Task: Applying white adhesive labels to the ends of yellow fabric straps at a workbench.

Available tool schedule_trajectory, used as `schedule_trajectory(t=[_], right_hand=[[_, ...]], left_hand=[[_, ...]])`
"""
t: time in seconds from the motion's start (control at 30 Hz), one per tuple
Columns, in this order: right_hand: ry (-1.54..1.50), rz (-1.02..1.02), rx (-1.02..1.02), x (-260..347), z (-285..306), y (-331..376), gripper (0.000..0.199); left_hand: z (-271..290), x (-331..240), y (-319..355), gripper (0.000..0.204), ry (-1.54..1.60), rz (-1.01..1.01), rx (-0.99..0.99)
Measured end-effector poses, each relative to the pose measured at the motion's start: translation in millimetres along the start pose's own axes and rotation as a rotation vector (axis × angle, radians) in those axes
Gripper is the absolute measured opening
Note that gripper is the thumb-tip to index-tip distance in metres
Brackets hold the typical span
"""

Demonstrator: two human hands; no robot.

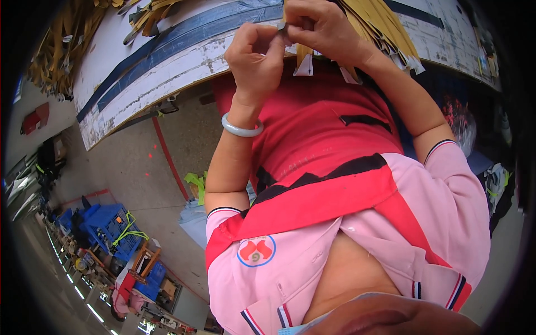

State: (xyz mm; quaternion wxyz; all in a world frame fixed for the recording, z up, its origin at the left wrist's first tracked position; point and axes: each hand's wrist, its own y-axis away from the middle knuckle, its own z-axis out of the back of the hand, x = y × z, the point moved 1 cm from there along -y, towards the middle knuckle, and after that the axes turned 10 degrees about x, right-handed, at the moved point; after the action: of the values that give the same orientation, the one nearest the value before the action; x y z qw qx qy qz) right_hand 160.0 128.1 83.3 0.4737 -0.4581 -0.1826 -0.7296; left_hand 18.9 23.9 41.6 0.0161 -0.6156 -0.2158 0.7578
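Far L, a blue plastic crate [114,226] stands on the floor, well apart from your table. Up from it, a tan strip bundle [61,50] droops at the table's L end, prob. bunched so the strips don't scatter. Next, a 2nd tan bunch [153,17] lies on your scuffed white tabletop [162,81], near blue tape bands [206,29], which maybe cover worn surface. Your L hand [258,64], w/ a pale bracelet, is up at the table edge, thumb & fingers pinching a small grey piece [281,25]; your R hand [326,33] pinches at the same spot, prob. to steady it; exact grip's too small to tell. Just R, fanned tan strips [382,28] overhang the edge, white tips toward you, prob. for easy reach.
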Motion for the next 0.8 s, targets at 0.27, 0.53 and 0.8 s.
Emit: schedule_trajectory(t=[0.27, 0.53, 0.8], right_hand=[[-0.418, -0.019, -0.07, -35.9, -15.5, 16.9, 0.006], [-0.472, -0.286, 0.056, -21.7, -7.6, 13.9, 0.02], [-0.274, -0.164, -0.183, -46.0, 28.9, 2.4, 0.028]], left_hand=[[15.6, -5.4, -15.5, 0.015, 0.078, -0.038, 0.128], [15.5, 8.4, -6.8, 0.008, -0.281, -0.136, 0.305], [76.7, 6.7, -21.5, 0.007, -0.078, -0.052, -0.196]])
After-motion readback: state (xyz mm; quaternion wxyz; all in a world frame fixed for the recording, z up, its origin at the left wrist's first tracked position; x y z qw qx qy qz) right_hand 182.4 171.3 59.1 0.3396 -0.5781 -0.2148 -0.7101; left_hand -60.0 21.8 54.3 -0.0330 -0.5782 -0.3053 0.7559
